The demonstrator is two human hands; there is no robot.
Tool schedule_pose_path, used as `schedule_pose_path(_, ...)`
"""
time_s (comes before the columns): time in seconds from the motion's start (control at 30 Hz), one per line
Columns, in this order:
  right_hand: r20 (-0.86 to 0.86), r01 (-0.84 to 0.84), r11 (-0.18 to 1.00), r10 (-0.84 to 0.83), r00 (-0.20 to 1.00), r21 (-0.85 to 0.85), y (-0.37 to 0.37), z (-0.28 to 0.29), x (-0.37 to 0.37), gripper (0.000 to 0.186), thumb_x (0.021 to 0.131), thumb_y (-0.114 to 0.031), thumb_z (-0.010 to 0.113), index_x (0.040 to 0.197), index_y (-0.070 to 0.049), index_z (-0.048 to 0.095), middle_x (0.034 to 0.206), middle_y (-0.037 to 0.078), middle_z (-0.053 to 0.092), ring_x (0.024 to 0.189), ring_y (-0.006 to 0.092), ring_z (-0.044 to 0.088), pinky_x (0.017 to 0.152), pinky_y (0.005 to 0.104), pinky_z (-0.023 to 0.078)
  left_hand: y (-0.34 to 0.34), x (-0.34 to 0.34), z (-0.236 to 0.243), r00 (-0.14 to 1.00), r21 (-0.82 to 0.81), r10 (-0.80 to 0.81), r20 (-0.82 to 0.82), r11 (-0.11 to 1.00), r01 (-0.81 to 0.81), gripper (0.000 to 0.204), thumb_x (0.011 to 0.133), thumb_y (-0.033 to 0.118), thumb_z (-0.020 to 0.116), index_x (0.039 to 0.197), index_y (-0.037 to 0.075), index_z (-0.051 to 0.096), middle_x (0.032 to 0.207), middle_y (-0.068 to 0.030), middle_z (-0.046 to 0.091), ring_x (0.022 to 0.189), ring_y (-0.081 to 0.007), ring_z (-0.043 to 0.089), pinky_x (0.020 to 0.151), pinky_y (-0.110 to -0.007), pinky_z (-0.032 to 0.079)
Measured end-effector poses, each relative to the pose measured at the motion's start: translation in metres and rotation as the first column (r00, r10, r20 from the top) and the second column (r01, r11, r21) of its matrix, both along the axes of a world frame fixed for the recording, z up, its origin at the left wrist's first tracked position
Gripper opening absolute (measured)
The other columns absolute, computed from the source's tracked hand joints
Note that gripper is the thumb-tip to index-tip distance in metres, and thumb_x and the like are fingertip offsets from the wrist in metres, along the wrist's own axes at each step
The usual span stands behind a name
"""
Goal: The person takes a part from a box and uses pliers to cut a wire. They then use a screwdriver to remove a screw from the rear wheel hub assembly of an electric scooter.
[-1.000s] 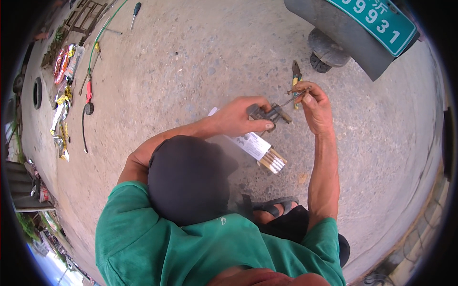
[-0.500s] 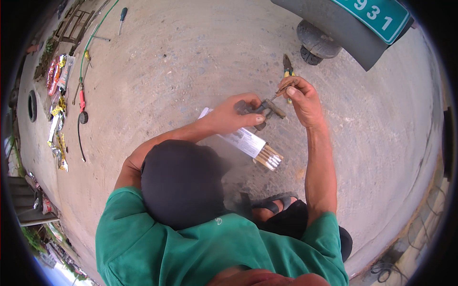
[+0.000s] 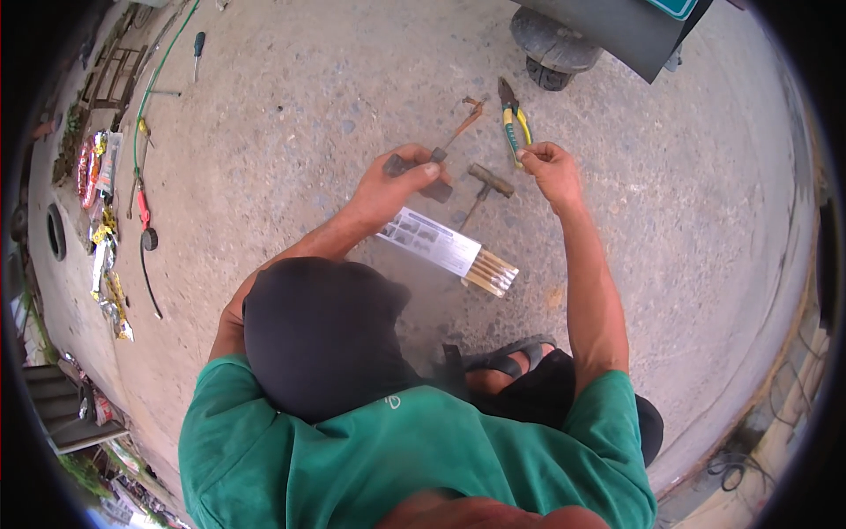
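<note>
My left hand (image 3: 392, 187) is wrapped round the dark T-shaped handle of a tire plug tool (image 3: 447, 144). Its thin shaft points up and right, and a brown tire plug strip (image 3: 471, 113) hangs at the tip. To the right, my right hand (image 3: 553, 175) is closed in a pinch, apart from the plug tool; anything between its fingertips is too small to make out. Those fingertips overlap the handle ends of yellow-and-green pliers (image 3: 508, 110); I cannot tell whether they touch. Between my hands, a second T-handled tool (image 3: 490, 180) lies on the ground.
Below my hands lies a white printed packet (image 3: 432, 242) with brown strips showing. A vehicle's dark bumper (image 3: 617, 31) juts in at the upper right. Leftward are a screwdriver (image 3: 199, 55), a green hose (image 3: 152, 84) with red inflator (image 3: 144, 212), and crumpled wrappers (image 3: 104, 251).
My right hand has let go of the brown strip. My left hand has drawn the plug tool away to the left, with the strip on its tip. The view has shifted slightly.
</note>
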State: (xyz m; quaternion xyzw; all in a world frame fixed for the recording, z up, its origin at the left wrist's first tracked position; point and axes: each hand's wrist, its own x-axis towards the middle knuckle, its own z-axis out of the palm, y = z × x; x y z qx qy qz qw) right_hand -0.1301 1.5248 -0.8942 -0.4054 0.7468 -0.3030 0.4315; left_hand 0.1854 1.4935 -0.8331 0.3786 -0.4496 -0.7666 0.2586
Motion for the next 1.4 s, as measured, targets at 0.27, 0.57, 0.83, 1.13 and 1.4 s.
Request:
schedule_pose_path(0.27, -0.479, -0.216, 0.952, 0.296, 0.826, 0.215, 0.029, -0.007, 0.050, 0.036, 0.083, -0.037, 0.076, 0.109, -0.013, 0.074, 0.101, 0.012, 0.077, 0.095, 0.0332, 0.073, 0.083, 0.0452, 0.057, 0.002, 0.003, 0.002, 0.995, -0.030, 0.052, 0.085, 0.998, -0.050, 0.024, 0.101, 0.021, 0.062, 0.112, 0.000, 0.066, 0.105, -0.0111, 0.073, 0.096, -0.0198, 0.070, 0.089, -0.036, 0.055)
schedule_pose_path(0.57, -0.303, -0.418, 0.809, 0.555, 0.775, 0.413, 0.011, -0.004, 0.050, 0.037, 0.081, -0.031, 0.076, 0.113, -0.011, 0.074, 0.113, 0.014, 0.069, 0.102, 0.0350, 0.069, 0.086, 0.0464, 0.057, 0.003, 0.007, -0.002, 0.994, -0.046, 0.024, 0.107, 0.999, -0.019, 0.025, 0.100, 0.022, 0.063, 0.114, 0.000, 0.065, 0.105, -0.0114, 0.073, 0.095, -0.0200, 0.070, 0.087, -0.036, 0.056)
schedule_pose_path(0.83, -0.701, -0.240, 0.971, 0.166, 0.693, -0.008, -0.022, -0.026, 0.029, 0.059, 0.082, -0.028, 0.076, 0.135, -0.008, 0.059, 0.127, 0.020, 0.058, 0.119, 0.0399, 0.057, 0.099, 0.0476, 0.051, 0.009, 0.013, 0.003, 0.998, 0.050, 0.016, 0.053, 0.999, -0.019, 0.028, 0.101, 0.021, 0.060, 0.118, -0.001, 0.062, 0.109, -0.0147, 0.071, 0.095, -0.0205, 0.069, 0.085, -0.035, 0.057)
schedule_pose_path(1.13, -0.239, -0.035, 0.961, 0.103, 0.966, 0.273, -0.043, -0.029, 0.012, 0.060, 0.081, -0.026, 0.074, 0.135, -0.006, 0.056, 0.114, 0.014, 0.064, 0.102, 0.0305, 0.065, 0.092, 0.0411, 0.055, 0.010, 0.024, 0.010, 0.997, 0.014, 0.067, 0.031, 0.998, -0.067, 0.031, 0.098, 0.021, 0.065, 0.118, -0.002, 0.063, 0.107, -0.0134, 0.074, 0.096, -0.0218, 0.071, 0.086, -0.036, 0.057)
schedule_pose_path(1.4, 0.939, 0.253, 0.957, -0.211, 0.271, 0.142, 0.006, 0.008, 0.063, 0.050, 0.088, -0.004, 0.058, 0.138, -0.010, 0.056, 0.107, 0.008, 0.064, 0.093, 0.0225, 0.064, 0.073, 0.0323, 0.053, 0.010, 0.016, 0.012, 0.997, 0.026, 0.061, 0.039, 0.998, -0.063, 0.028, 0.101, 0.020, 0.060, 0.120, -0.002, 0.061, 0.110, -0.0144, 0.070, 0.099, -0.0209, 0.068, 0.090, -0.035, 0.056)
